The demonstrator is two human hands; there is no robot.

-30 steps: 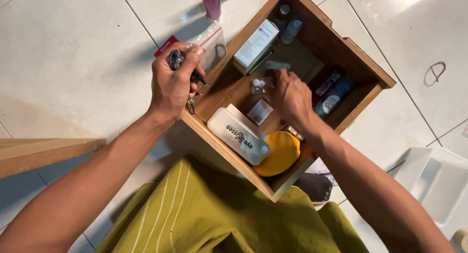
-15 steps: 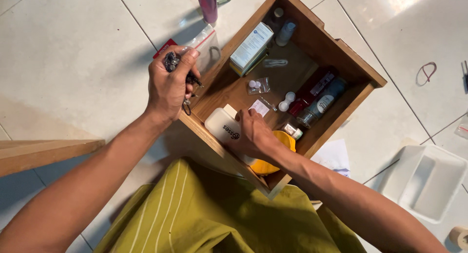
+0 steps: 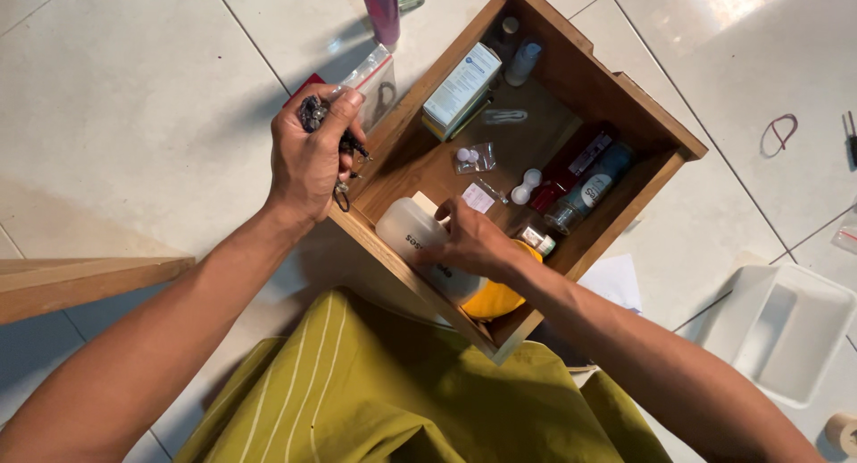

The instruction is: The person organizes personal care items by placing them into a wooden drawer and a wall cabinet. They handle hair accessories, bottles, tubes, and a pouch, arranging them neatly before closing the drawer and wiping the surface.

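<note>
— Where are the hands?
— I see the right hand (image 3: pixel 469 244) gripping the white bottle (image 3: pixel 420 240) at the near end of the wooden drawer (image 3: pixel 585 48); the left hand (image 3: pixel 308 159) is closed around a dark bunch of keys (image 3: pixel 314 113) at the drawer's left edge

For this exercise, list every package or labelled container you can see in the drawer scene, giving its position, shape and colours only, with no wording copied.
Carton: upright at drawer's far-left wall, flat rectangular, white and teal.
White bottle: lying at near-left corner under the right hand, rounded, dark print.
Red tube: right side, long, red with white label.
Teal bottle: beside the red tube, cylindrical, pale label.
Clear pouch: on floor, behind the left hand, red edge.
</note>
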